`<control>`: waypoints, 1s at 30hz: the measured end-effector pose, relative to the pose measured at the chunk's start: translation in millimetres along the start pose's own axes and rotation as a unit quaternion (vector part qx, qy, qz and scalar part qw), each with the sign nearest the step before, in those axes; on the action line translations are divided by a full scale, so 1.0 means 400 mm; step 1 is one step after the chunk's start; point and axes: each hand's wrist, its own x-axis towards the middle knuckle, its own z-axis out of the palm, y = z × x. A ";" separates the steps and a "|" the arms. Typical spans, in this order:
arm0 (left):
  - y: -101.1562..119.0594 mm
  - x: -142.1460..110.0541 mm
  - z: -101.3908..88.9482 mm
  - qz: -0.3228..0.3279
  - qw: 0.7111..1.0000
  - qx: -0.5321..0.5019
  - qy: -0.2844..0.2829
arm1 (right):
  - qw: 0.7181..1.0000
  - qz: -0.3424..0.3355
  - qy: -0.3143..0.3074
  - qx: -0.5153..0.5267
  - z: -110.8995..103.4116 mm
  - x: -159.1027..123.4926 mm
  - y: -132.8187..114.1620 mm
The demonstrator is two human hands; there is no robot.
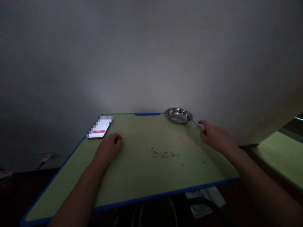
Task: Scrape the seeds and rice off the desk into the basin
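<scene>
My left hand (112,144) rests on the green tabletop (132,176) with its fingers curled in, and I see nothing in it. My right hand (212,135) is raised at the table's right side, closed on a small pale, roundish object (200,127) whose kind I cannot make out. To the left of that hand lies a thin patch of pale grains (187,139). Small dark bean-like bits (163,154) are scattered over the middle of the table, with some pale grains among them.
A shallow steel bowl (179,116) stands at the table's back right corner. At the back left lies a phone (99,130) with its screen lit. A blue edging (165,193) runs round the table. Behind it rises a plain wall (142,63).
</scene>
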 end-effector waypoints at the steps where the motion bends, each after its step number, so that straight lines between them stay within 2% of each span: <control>1: -0.001 0.001 0.001 0.001 1.000 0.001 0.000 | 0.998 -0.023 -0.009 0.055 -0.001 -0.013 0.008; 3: -0.003 0.002 0.002 0.006 1.000 0.003 0.000 | 0.979 -0.075 -0.059 0.181 0.005 -0.040 0.017; 5: -0.005 0.003 0.003 0.008 1.000 0.009 0.000 | 0.947 -0.118 -0.122 0.272 0.022 -0.060 0.015; 8: -0.006 0.002 0.003 0.009 1.000 0.010 -0.004 | 0.926 -0.142 -0.172 0.306 0.055 -0.069 0.004; 14: 0.002 -0.004 -0.003 -0.008 1.000 0.007 -0.009 | 0.921 -0.155 -0.200 0.297 0.084 -0.066 -0.011; 30: 0.005 -0.008 -0.003 -0.004 1.000 0.012 -0.007 | 0.928 -0.107 -0.221 0.279 0.049 -0.165 -0.056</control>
